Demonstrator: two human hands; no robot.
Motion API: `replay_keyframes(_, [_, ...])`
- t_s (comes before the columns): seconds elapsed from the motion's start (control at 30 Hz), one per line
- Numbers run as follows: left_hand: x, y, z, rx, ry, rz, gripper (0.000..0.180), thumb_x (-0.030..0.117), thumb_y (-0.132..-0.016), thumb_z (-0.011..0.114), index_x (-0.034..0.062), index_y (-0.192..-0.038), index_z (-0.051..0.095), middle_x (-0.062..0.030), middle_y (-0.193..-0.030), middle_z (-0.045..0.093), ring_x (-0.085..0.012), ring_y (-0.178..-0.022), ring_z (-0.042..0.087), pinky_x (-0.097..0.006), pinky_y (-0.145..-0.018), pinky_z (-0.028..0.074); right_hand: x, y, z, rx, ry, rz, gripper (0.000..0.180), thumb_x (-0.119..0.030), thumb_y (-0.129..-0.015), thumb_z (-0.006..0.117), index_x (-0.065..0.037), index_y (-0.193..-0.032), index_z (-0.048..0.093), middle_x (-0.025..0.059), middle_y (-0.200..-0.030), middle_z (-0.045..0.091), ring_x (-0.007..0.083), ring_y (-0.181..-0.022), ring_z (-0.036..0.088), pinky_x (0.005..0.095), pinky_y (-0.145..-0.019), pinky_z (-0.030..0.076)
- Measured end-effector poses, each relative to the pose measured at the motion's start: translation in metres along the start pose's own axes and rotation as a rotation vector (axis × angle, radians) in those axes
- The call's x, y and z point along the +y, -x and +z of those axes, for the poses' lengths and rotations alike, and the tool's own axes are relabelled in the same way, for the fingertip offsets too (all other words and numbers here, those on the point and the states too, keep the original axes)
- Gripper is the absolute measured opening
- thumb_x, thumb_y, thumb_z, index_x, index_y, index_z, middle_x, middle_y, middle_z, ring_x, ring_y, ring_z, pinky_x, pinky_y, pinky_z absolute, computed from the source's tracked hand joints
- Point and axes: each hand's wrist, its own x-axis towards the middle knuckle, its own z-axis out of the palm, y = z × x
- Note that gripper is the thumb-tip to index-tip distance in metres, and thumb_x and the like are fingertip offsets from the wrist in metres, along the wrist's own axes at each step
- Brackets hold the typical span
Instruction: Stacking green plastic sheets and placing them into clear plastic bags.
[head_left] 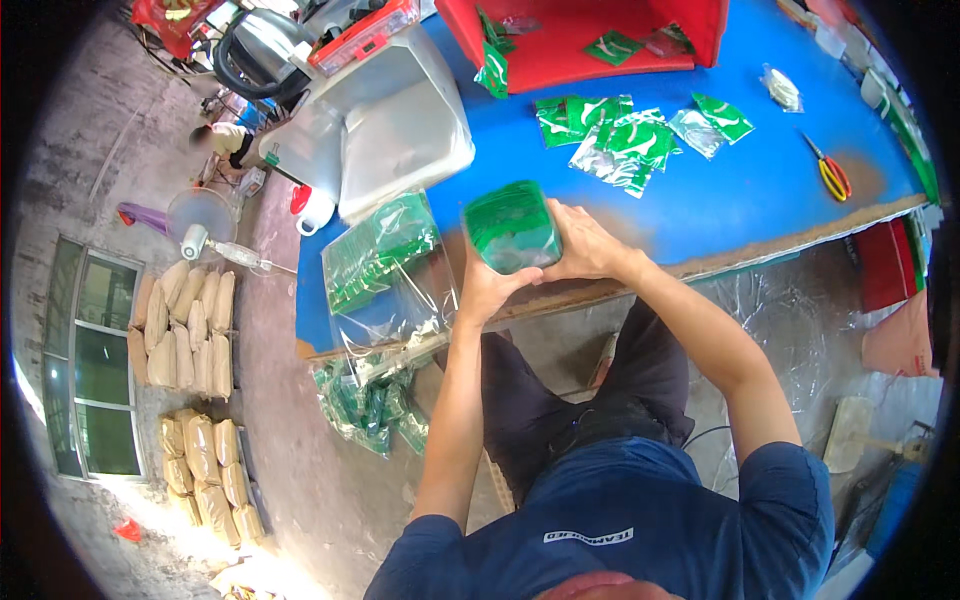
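Between my two hands, over the near edge of the blue table, is a thick squarish stack of green packets (512, 226). Its upper face is smeared by motion. My left hand (488, 285) grips its near left side, and my right hand (588, 243) wraps its right side; the thumbs come close together at the near edge. To the left lies a clear plastic bag (385, 255) filled with rows of green packets, its loose end hanging over the table's edge. Several loose green-and-clear packets (630, 135) are spread farther back on the right.
A red bin (590, 75) with a few packets stands at the back, beside a grey plastic tub (405, 130). Scissors (828, 170) with yellow-red handles lie at right. Below the table's left end sit bagged green packets (365, 405). A co-worker (230, 145) is far left, near a fan (200, 230).
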Motion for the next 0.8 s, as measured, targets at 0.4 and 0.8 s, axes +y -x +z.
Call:
replay_keyframes(0.4, [0.009, 0.032, -0.011, 0.078, 0.195, -0.098, 0.073, 0.009, -0.063, 0.089, 0.0019, -0.128, 0.056, -0.0065, -0.119, 0.063, -0.0184, -0.106, 0.061, -0.034, -0.093, 0.051, -0.05, 0.022, 0.002, 0.102, 0.055, -0.053, 0.065, -0.037, -0.071, 0.08, 0.003, -0.108, 0.044, 0.0274, -0.087, 0.062, 0.0463, -0.084, 0.062, 0.0502, -0.078, 0.051])
replay_keyframes(0.8, [0.03, 0.06, -0.008, -0.166, 0.782, 0.024, 0.054, 0.027, -0.096, 0.062, 0.0063, -0.142, 0.045, -0.0157, -0.134, 0.059, -0.0312, -0.121, 0.059, -0.049, -0.117, 0.033, -0.112, 0.047, 0.038, -0.505, -1.951, 0.651, 0.096, -0.084, -0.084, 0.04, -0.011, -0.144, 0.046, 0.0164, -0.141, 0.052, 0.0359, -0.123, 0.056, 0.0507, -0.103, 0.044])
